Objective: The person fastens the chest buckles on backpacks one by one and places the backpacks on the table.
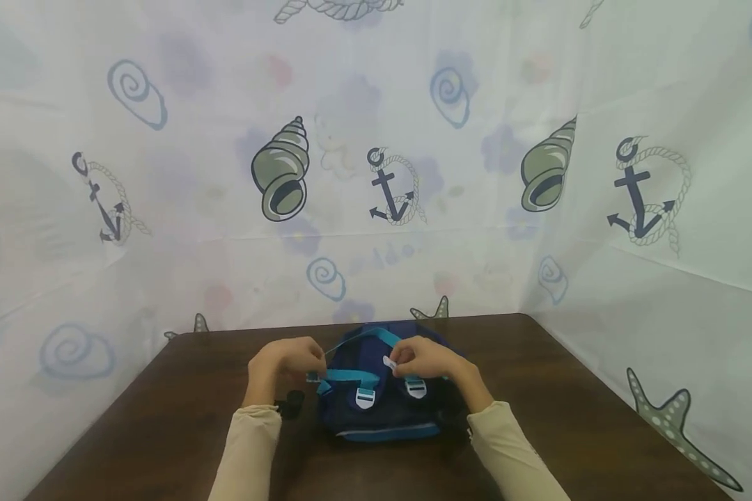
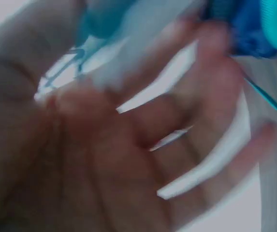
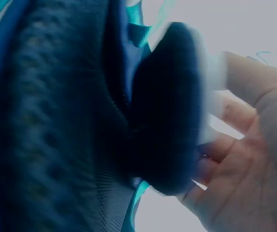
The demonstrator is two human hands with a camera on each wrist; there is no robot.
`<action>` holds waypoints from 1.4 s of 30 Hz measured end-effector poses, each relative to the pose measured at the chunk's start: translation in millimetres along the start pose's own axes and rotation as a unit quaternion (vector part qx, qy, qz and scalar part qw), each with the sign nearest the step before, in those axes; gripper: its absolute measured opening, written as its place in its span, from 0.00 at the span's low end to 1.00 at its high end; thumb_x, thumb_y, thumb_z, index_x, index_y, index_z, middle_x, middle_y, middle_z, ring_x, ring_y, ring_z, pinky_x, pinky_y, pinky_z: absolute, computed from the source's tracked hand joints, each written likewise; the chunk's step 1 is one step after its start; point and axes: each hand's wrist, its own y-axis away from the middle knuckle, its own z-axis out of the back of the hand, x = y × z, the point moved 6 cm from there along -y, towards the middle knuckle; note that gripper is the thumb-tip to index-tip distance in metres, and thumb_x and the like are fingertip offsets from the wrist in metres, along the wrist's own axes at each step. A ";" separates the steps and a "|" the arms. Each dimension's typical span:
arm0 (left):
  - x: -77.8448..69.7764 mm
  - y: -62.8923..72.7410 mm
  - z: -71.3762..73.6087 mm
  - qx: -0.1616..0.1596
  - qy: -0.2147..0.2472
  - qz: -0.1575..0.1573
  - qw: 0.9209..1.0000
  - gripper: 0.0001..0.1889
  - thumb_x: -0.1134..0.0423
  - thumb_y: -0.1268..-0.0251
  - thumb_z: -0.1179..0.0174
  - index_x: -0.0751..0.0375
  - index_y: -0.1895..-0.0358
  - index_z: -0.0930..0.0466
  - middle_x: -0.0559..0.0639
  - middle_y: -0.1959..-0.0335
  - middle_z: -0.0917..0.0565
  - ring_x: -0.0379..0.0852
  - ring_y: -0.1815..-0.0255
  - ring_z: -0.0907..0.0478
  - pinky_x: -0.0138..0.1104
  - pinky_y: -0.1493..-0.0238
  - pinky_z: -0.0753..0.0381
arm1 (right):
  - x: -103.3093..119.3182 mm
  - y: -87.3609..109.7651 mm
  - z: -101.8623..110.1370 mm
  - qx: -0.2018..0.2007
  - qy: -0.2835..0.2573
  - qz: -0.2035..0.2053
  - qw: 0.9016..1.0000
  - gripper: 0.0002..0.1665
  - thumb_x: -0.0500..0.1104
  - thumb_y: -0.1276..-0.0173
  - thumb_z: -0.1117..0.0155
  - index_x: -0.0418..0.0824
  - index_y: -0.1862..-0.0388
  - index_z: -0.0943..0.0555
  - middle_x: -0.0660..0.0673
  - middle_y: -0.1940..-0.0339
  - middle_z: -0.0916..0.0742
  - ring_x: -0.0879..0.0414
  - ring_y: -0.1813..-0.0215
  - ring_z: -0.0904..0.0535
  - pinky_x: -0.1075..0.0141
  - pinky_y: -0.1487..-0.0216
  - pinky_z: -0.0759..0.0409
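A dark blue backpack (image 1: 376, 410) with teal straps and white buckles lies on the brown table, between both hands in the head view. My left hand (image 1: 291, 356) is at its left side and pinches a thin teal strap (image 1: 345, 341) that arcs over the bag. Motion blurs the left wrist view, where a whitish strip (image 2: 143, 38) lies between thumb and fingers. On the right, my right hand (image 1: 427, 358) pinches a white plastic piece (image 1: 389, 362), probably a buckle part. A dark padded strap (image 3: 165, 111) hides part of that grip in the right wrist view.
The brown table (image 1: 150, 431) extends around the bag. A white cloth (image 1: 363, 264) printed with shells and anchors hangs behind and along both sides. Beside the left sleeve is a small black object (image 1: 293, 403).
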 end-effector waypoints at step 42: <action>-81.6 4.4 -4.3 -0.024 0.026 -0.146 0.989 0.12 0.55 0.34 0.34 0.55 0.51 0.16 0.47 0.60 0.14 0.47 0.60 0.17 0.45 0.51 0.16 | 16.3 24.9 62.7 -0.124 -0.045 0.038 0.991 0.15 0.42 0.29 0.36 0.42 0.45 0.19 0.44 0.63 0.15 0.55 0.68 0.24 0.63 0.67 0.23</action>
